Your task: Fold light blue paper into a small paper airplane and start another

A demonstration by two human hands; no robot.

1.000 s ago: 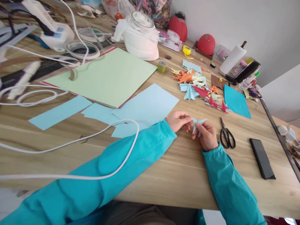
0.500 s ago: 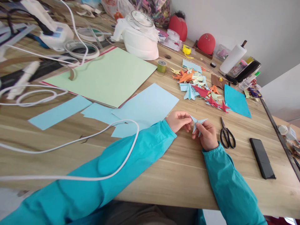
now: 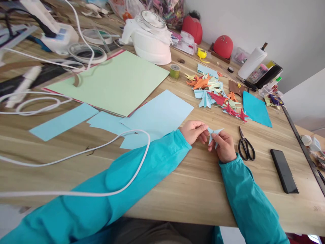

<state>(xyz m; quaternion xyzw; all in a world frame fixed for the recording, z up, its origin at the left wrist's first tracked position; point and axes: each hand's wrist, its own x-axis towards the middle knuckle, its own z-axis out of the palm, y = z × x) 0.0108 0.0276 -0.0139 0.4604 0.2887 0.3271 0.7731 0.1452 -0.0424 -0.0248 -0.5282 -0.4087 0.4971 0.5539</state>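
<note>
Between my two hands is a small light-blue folded paper figure [image 3: 212, 133] with several pointed tips. My right hand [image 3: 223, 146] pinches its middle between thumb and fingers. At its left tip, the thumb and fingers of my left hand [image 3: 193, 131] are pressed together on the paper. Just left of that hand lies a light-blue paper sheet [image 3: 162, 110], with cut pieces and a blue strip [image 3: 64, 121] beyond. Black-handled scissors [image 3: 245, 145] rest on the table right of my right hand. A pile of coloured folded paper figures [image 3: 214, 89] lies further back.
A white cable [image 3: 106, 194] loops across my left sleeve. Large green paper [image 3: 114, 79] covers the left back, near tape rolls [image 3: 87, 52] and a power adapter [image 3: 61, 38]. To the right are a phone [image 3: 284, 171] and a bright-blue sheet [image 3: 257, 109]; a thread spool [image 3: 175, 71] stands behind.
The right tip of the paper figure has shifted slightly left and looks a little shorter. Both hands keep hold of the figure in nearly the same place.
</note>
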